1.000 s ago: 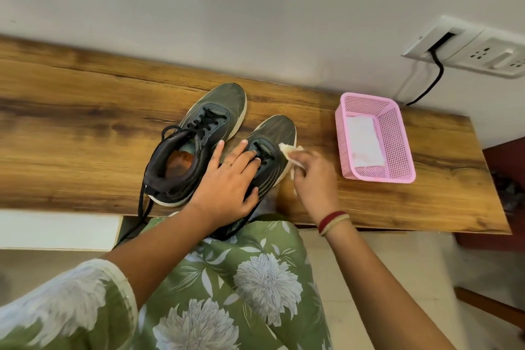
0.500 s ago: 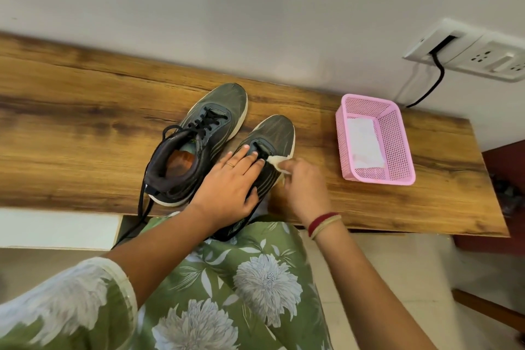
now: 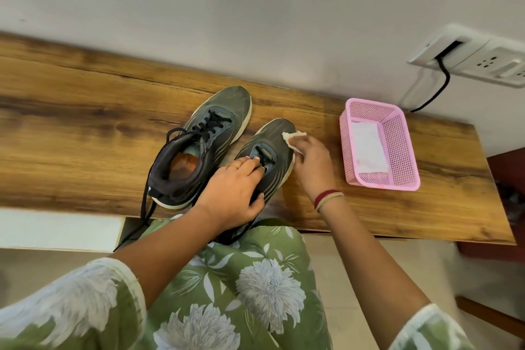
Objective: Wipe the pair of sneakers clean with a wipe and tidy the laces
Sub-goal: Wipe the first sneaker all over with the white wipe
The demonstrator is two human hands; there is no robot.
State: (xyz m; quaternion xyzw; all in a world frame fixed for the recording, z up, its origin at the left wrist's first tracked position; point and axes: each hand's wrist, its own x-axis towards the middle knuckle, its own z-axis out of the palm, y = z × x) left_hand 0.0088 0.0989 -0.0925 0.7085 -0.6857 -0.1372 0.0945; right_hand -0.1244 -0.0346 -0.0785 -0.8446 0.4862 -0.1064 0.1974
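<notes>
Wiped sneaker (image 3: 271,136): on the table (image 3: 85,122) near its front edge, toe toward the wall, heel past the edge over the person's lap.
Progress: wiping is under way on this shoe's toe and outer side. I judge the task at an early to middle stage.
Still to do: the other sneaker (image 3: 224,111) looks untouched, and neither set of laces is tidied.
Look of the upper: dark grey-green, dull, with a pale sole rim. From here I cannot tell cleaned patches from dirty ones.
Wipe (image 3: 292,138): small, white, crumpled, touching the toe's right flank.
Right hand (image 3: 311,162): fingers bunched, pinching the wipe against the shoe.
Left hand (image 3: 230,196): curled over the tongue and lacing, thumb on the near side, gripping the shoe steady.
Other sneaker: just beside the first, to its left, upright, collar gaping with an orange insole visible.
Laces (image 3: 208,125): black, loosely threaded. One loose lace end (image 3: 145,213) trails off the table's front edge.
Pink basket (image 3: 402,148): mesh, to the right of the shoes and apart from them, with a white sheet (image 3: 368,148) lying flat inside, probably a spare wipe.
Wall: a socket plate (image 3: 483,57) above the basket, with a black cable (image 3: 439,88) hanging from it.
</notes>
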